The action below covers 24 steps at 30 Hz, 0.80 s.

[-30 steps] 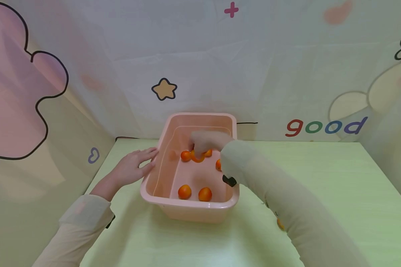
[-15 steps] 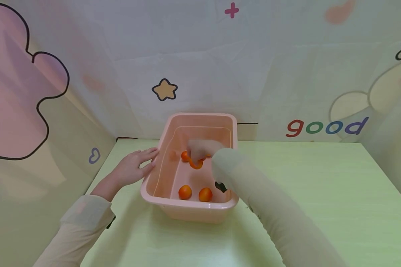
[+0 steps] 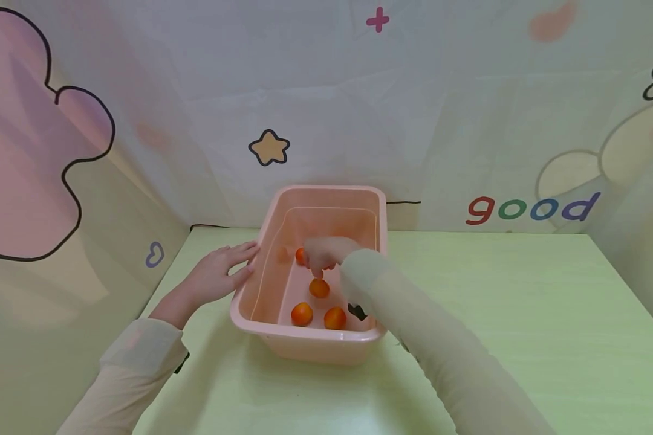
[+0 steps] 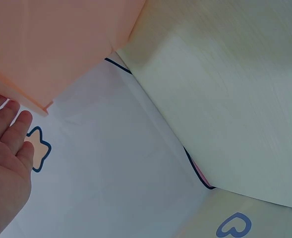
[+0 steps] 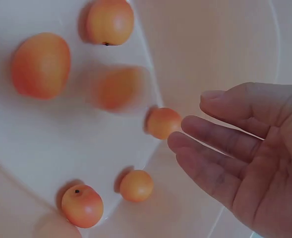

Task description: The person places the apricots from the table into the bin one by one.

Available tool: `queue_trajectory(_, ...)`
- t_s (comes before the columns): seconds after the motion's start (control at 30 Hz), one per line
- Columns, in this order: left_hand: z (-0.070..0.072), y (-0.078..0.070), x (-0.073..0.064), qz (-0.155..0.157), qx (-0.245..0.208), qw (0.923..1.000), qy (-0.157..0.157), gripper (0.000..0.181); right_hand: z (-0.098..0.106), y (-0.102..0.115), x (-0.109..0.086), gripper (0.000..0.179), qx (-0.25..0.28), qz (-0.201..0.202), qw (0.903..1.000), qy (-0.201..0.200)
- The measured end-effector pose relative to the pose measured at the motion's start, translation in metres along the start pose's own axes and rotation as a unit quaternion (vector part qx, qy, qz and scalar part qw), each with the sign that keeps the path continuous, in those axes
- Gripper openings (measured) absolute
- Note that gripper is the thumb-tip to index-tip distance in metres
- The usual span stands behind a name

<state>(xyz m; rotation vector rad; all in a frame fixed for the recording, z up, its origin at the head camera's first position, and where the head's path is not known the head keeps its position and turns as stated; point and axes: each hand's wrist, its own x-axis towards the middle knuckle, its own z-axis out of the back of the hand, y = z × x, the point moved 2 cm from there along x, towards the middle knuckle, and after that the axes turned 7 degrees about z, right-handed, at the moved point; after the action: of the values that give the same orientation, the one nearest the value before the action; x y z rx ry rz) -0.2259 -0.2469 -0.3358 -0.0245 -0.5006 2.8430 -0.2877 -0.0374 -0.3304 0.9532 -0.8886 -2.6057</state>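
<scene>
A pink plastic tub (image 3: 308, 332) holds several small orange-red fruits. My left hand (image 3: 217, 275) rests straight fingers on its left rim; in the left wrist view those fingers (image 4: 14, 124) lie along the rim's edge. Inside the tub my right hand (image 3: 323, 252) hovers above the far half. Nothing is between its loosely bent fingers and thumb in the right wrist view (image 5: 255, 148). One orange fruit (image 3: 319, 288) lies just in front of the hand, blurred by motion in the right wrist view. The hand and sleeve hide some of the other fruits.
Two fruits, a left one (image 3: 302, 314) and a right one (image 3: 335, 318), lie at the tub's near end; another (image 3: 300, 256) sits farther back. The tub stands on a pale green table (image 3: 500, 302), against a printed cloth backdrop (image 3: 337, 121).
The right hand held an orange fruit, brought it slightly nearer and let it go; the fruit has moved toward the near end. The left hand has stayed on the rim.
</scene>
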Motion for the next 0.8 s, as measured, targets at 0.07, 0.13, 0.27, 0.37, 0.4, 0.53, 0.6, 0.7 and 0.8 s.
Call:
queue_trajectory(0.07,0.0,0.0,0.0,0.0,-0.001,1.0,0.0,0.047,0.004,0.001,0.003,0.029,-0.063,0.041,0.9972,0.002)
queue_trajectory(0.13,0.0,0.0,0.0,0.0,-0.001,1.0,0.0,0.047,0.01,0.002,0.004,0.029,-0.068,0.042,0.9968,0.003)
queue_trajectory(0.27,-0.001,0.001,0.0,0.001,-0.001,1.0,-0.003,0.047,0.025,0.011,-0.008,0.024,-0.109,0.067,0.9917,0.004)
queue_trajectory(0.37,-0.001,0.001,0.0,0.002,-0.001,1.0,-0.004,0.048,0.035,0.015,-0.024,0.024,-0.115,0.083,0.9899,0.0)
queue_trajectory(0.4,-0.001,0.001,0.0,0.004,-0.002,1.0,-0.003,0.048,0.038,0.015,-0.029,0.025,-0.119,0.092,0.9887,-0.002)
queue_trajectory(0.53,0.0,0.0,-0.001,0.011,-0.008,0.9999,0.002,0.048,0.049,0.009,-0.038,0.027,-0.183,0.162,0.9696,0.002)
queue_trajectory(0.6,0.0,-0.001,-0.001,0.012,-0.01,0.9999,0.002,0.048,0.054,0.004,-0.042,0.027,-0.201,0.188,0.9614,0.009)
queue_trajectory(0.7,0.0,-0.001,-0.001,0.011,-0.009,0.9999,0.002,0.048,0.062,-0.01,-0.051,0.029,-0.2,0.207,0.9575,0.023)
queue_trajectory(0.8,-0.001,-0.002,-0.001,0.01,-0.009,0.9999,0.001,0.048,0.071,-0.028,-0.062,0.031,-0.186,0.213,0.9589,0.023)
